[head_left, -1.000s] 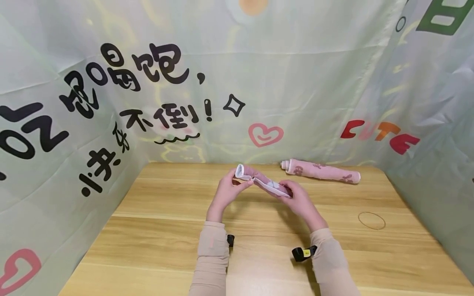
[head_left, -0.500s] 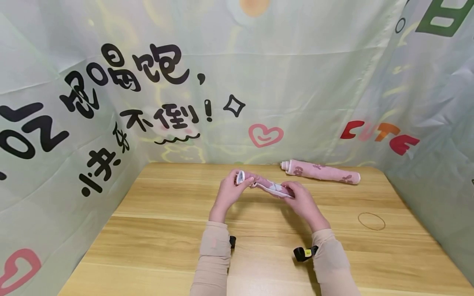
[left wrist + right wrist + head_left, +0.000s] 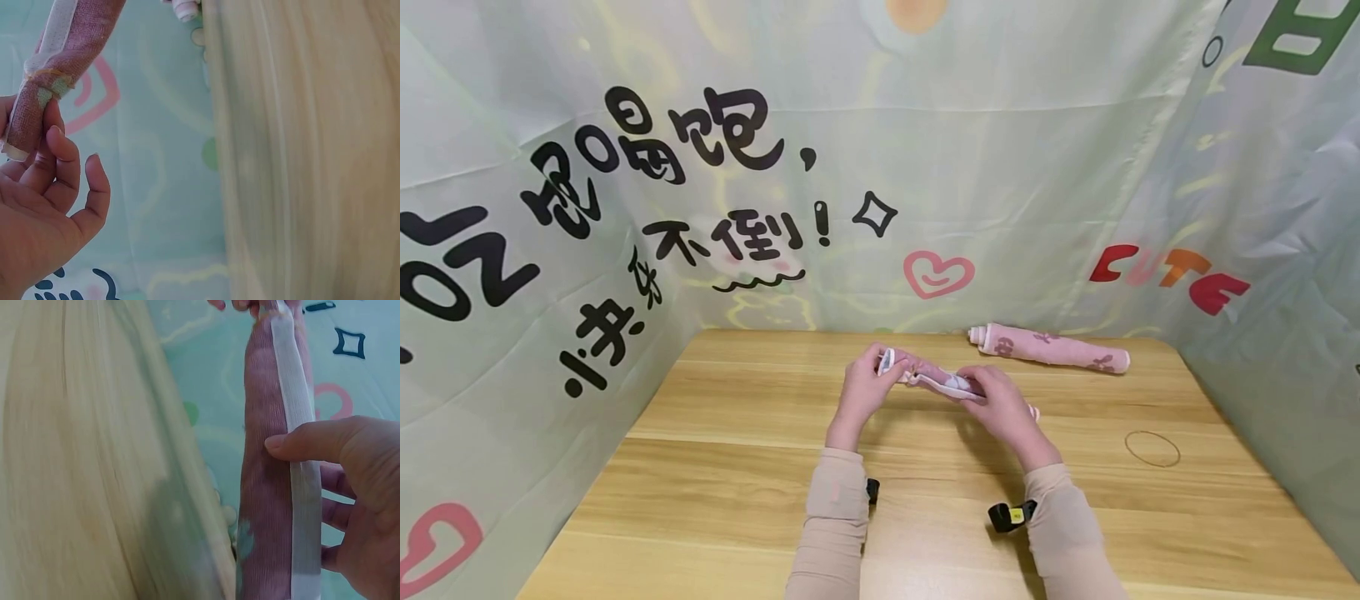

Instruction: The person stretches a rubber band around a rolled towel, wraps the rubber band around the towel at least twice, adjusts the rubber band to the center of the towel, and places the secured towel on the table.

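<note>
A rolled pink towel [image 3: 928, 372] with a white edge is held above the table between both hands. My left hand [image 3: 859, 390] holds its left end. The left wrist view shows a thin yellowish elastic band [image 3: 53, 76] cinching the roll near that end, with the left fingers close below it. My right hand [image 3: 1004, 410] grips the roll farther along, and a bit of the towel's end shows beyond it. In the right wrist view the thumb lies across the roll beside the white edge strip [image 3: 306, 519], with the other fingers behind.
A second rolled pink towel [image 3: 1052, 348] with darker figures lies at the back right of the wooden table [image 3: 715, 500]. A thin elastic band [image 3: 1126, 445] lies on the right side. Printed cloth walls [image 3: 1037, 183] stand around the back and sides.
The towel's left end has dropped a little and looks narrower. My left hand has shifted slightly right; the right hand has moved inward along the roll, and the far end now shows past it.
</note>
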`<state>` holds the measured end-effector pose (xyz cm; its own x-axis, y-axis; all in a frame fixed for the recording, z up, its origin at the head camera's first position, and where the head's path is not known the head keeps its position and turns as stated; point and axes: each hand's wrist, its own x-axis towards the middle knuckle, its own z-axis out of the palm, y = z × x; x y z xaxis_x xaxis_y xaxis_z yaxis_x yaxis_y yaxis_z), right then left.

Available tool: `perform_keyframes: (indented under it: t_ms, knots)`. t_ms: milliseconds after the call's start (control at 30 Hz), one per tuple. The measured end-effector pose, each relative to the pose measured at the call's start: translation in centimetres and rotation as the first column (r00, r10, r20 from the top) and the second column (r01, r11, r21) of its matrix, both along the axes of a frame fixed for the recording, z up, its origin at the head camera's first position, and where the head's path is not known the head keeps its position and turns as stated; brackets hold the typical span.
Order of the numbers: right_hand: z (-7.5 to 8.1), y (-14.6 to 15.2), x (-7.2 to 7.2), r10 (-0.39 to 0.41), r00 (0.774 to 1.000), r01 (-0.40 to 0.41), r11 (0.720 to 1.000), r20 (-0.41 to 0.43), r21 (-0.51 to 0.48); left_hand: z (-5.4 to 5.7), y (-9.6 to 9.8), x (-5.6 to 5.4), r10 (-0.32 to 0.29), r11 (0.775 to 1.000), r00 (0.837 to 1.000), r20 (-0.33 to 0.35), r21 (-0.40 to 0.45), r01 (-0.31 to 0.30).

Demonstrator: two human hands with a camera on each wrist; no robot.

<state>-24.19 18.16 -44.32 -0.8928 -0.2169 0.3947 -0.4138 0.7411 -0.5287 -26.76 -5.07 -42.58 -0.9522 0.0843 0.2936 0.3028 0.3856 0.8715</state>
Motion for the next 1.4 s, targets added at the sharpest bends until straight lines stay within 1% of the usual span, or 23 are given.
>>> perform_keyframes:
  t_ms: [100,233,400,533,600,667,733,800,933,1000,1067,1133,1267,1400]
  knots:
    - [0.0,-0.6,0.0,0.021,0.999,-0.021,1.0,-0.036,-0.006,0.0,0.1,0.0,-0.007,1.0,1.0,-0.008,0.001,0.007]
    - [0.0,-1.0,0.1,0.022,0.998,-0.023,1.0,-0.065,-0.019,0.1,0.1,0.0,-0.038,0.999,0.999,-0.003,0.01,0.038]
    - [0.0,-1.1,0.2,0.011,0.998,-0.013,1.0,-0.055,-0.028,0.0,-0.1,0.0,-0.075,0.997,0.997,0.005,-0.005,0.075]
    - [0.1,-1.2,0.3,0.023,0.999,-0.024,1.0,-0.038,-0.018,-0.1,-0.1,0.0,-0.081,0.997,0.997,0.002,-0.012,0.081]
    - [0.3,-1.3,0.4,0.033,0.998,-0.034,0.999,-0.052,-0.02,0.0,-0.1,0.0,-0.078,0.997,0.997,-0.001,-0.012,0.078]
    - [0.4,-1.6,0.5,0.043,0.995,-0.046,0.998,-0.086,-0.034,0.0,0.0,0.0,-0.072,0.997,0.997,-0.009,-0.019,0.072]
    - [0.4,-2.0,0.6,0.053,0.988,-0.062,0.996,-0.143,-0.059,0.0,0.1,0.0,-0.067,0.997,0.998,-0.021,-0.03,0.066]
    - [0.3,-2.4,0.6,0.066,0.976,-0.087,0.992,-0.207,-0.091,0.0,0.3,-0.1,-0.065,0.997,0.997,-0.033,-0.043,0.063]
    - [0.0,-3.2,0.4,0.101,0.933,-0.155,0.979,-0.345,-0.133,-0.1,0.8,-0.1,-0.079,0.995,0.996,-0.046,-0.057,0.076]
    - [-0.2,-3.5,0.4,0.12,0.912,-0.187,0.973,-0.393,-0.137,-0.1,1.1,-0.1,-0.092,0.995,0.995,-0.045,-0.053,0.09]
    - [-0.3,-3.7,0.3,0.128,0.896,-0.203,0.97,-0.425,-0.136,0.0,1.2,0.0,-0.1,0.994,0.994,-0.044,-0.05,0.097]
    - [-0.4,-3.8,0.3,0.129,0.891,-0.207,0.969,-0.436,-0.137,0.0,1.4,0.1,-0.105,0.994,0.994,-0.041,-0.038,0.103]
    - [-0.5,-3.7,0.4,0.113,0.894,-0.183,0.975,-0.433,-0.123,0.0,1.6,0.1,-0.104,0.994,0.994,-0.037,-0.028,0.103]
    - [-0.4,-3.6,0.4,0.104,0.898,-0.146,0.987,-0.427,-0.066,-0.1,2.0,0.1,-0.094,0.995,0.995,-0.036,-0.043,0.092]
